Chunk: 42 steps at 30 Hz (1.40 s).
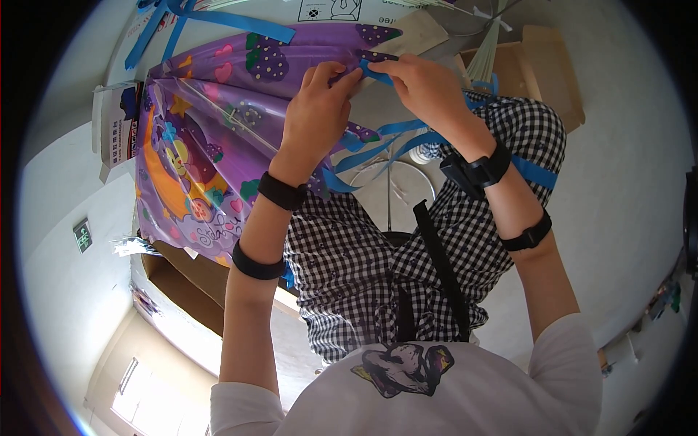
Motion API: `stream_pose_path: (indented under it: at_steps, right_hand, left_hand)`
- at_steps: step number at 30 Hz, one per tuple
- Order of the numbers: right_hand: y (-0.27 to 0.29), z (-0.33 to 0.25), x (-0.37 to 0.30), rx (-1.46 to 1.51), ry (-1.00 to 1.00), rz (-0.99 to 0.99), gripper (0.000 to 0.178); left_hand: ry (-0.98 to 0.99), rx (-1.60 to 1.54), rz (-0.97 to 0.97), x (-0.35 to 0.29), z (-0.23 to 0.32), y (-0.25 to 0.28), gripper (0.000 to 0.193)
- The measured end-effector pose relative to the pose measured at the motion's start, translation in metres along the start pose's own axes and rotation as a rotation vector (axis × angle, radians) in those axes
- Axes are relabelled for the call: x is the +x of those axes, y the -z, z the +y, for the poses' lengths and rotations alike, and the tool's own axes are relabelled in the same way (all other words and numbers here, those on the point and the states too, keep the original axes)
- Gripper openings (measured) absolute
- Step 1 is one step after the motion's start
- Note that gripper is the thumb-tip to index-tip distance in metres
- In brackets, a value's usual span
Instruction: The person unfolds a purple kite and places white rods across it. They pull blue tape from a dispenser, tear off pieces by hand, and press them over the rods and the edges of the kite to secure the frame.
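A purple, glossy plastic sheet [211, 138] with bright cartoon prints hangs in folds at the left, with thin pale rods across it. My left hand [316, 109] is closed at the sheet's far right edge, its thumb and fingers pinched together. Close beside it, my right hand [429, 87] pinches a blue ribbon [372, 73] against that edge. The fingertips of both hands nearly meet. More blue ribbon [371, 149] trails below them over my lap. What exactly lies between my left fingertips is too small to make out.
An open cardboard box [556, 73] stands at the far right, near a bundle of pale thin sticks [487, 54]. Blue ribbon [233, 25] lies across a white printed surface at the far left. A brown box [185, 283] is below the sheet. My checkered trousers [342, 254] fill the middle.
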State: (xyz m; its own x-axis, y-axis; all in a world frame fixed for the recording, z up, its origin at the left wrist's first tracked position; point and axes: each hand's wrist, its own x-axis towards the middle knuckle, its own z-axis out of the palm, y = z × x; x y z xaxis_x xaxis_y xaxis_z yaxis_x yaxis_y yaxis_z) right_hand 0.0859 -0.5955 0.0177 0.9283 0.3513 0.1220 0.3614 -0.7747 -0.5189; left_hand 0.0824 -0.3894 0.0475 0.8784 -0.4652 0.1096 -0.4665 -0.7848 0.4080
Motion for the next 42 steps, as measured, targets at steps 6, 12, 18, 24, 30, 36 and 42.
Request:
stream_pose_path:
  at_steps: [6, 12, 18, 24, 30, 36, 42]
  right_hand:
    - [0.0002, 0.0011, -0.0001, 0.006, -0.001, -0.001, 0.029]
    - [0.0043, -0.0008, -0.0006, -0.001, -0.023, -0.04, 0.03]
    - [0.0045, 0.0003, -0.001, -0.015, -0.013, -0.034, 0.031]
    - [0.0049, 0.0008, -0.0014, -0.015, -0.008, -0.025, 0.032]
    - [0.0058, -0.0006, -0.0015, -0.024, -0.009, -0.031, 0.032]
    - [0.0033, -0.0014, -0.0004, -0.017, 0.005, -0.006, 0.031]
    - [0.0043, -0.0011, 0.0003, -0.027, 0.0, -0.028, 0.03]
  left_hand:
    - [0.006, 0.003, -0.008, -0.0005, 0.0004, 0.0004, 0.046]
    - [0.044, -0.016, -0.062, -0.0009, 0.0039, 0.0043, 0.049]
    - [0.003, 0.016, -0.007, -0.0003, 0.0029, 0.0015, 0.049]
    - [-0.004, 0.017, -0.005, -0.0009, 0.0027, 0.0012, 0.049]
    - [0.001, 0.017, -0.008, -0.0015, 0.0019, -0.0003, 0.049]
    - [0.015, 0.011, -0.009, -0.0013, 0.0018, -0.0008, 0.047]
    - [0.012, 0.009, -0.005, -0.001, 0.0016, -0.0008, 0.047]
